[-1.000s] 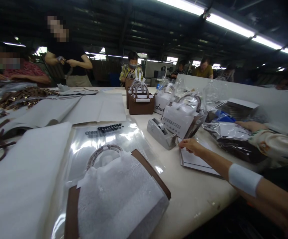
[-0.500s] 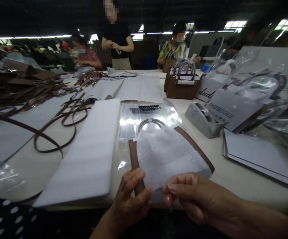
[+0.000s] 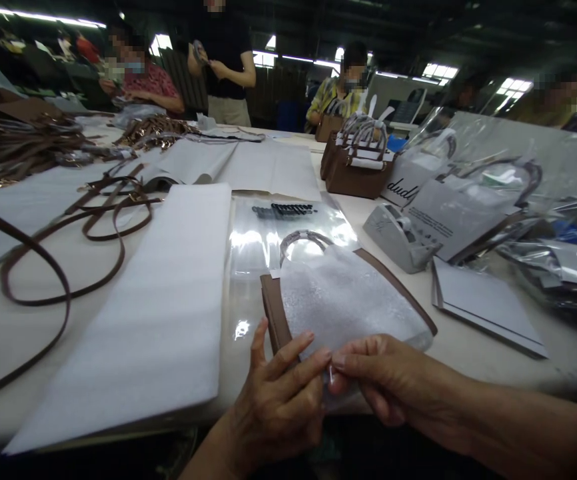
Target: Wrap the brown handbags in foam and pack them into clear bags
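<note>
A brown handbag (image 3: 274, 319) wrapped in white foam sheet (image 3: 346, 300) lies inside a clear plastic bag (image 3: 268, 233) at the table's near edge. My left hand (image 3: 281, 400) rests on the bag's near left corner with its fingers curled and its fingertips pinching the wrap's edge. My right hand (image 3: 386, 383) meets it from the right, its fingers closed in a pinch on the same near edge of the wrap. The fingertips of both hands touch.
A stack of white foam sheets (image 3: 143, 313) lies to the left, brown leather straps (image 3: 68, 233) beyond it. A tape dispenser (image 3: 393, 237), grey cards (image 3: 478, 307), wrapped bags (image 3: 478, 200) and brown handbags (image 3: 356, 167) stand at right. Several other people work at the far side.
The view swung from the right side of the table down to the wrapped bag. My two hands came in at the near edge and closed together on the wrap.
</note>
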`<state>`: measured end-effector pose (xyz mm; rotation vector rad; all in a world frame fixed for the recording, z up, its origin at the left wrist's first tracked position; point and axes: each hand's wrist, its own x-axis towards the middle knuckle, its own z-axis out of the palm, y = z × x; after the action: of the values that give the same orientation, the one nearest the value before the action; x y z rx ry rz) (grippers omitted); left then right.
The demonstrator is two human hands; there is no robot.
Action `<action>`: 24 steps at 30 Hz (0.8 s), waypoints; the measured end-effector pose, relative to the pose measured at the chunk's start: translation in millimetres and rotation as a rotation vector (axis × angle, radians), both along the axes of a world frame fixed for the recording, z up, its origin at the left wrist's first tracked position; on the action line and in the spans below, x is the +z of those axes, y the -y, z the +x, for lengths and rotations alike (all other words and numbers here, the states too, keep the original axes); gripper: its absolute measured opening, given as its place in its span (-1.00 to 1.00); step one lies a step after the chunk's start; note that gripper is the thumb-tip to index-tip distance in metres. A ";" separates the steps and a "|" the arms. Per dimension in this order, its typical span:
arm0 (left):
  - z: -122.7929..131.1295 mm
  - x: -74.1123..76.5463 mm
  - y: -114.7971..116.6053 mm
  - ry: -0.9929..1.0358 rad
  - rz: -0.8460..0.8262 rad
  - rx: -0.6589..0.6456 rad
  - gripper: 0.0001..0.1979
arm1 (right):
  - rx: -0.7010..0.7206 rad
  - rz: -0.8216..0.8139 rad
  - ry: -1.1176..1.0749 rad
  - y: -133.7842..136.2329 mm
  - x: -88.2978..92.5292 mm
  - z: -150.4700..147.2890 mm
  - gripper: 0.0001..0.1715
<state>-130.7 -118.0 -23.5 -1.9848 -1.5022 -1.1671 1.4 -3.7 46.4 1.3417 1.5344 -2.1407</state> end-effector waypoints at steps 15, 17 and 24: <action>2.6 -7.8 4.5 -0.035 -0.097 -0.047 -0.73 | -0.323 -0.163 -0.007 25.1 2.9 23.9 -0.83; 1.2 -5.5 5.8 -0.066 -0.138 -0.054 -0.74 | -0.431 -0.259 -0.005 30.9 4.8 29.9 -0.83; -8.1 -4.3 10.2 -0.155 -0.340 -0.106 -0.69 | -0.536 -0.523 0.179 50.5 -27.3 80.7 -0.84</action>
<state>-138.7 -128.2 -27.9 -2.3411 -1.6163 -0.8142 82.0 -54.2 19.1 1.7979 0.5113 -2.3790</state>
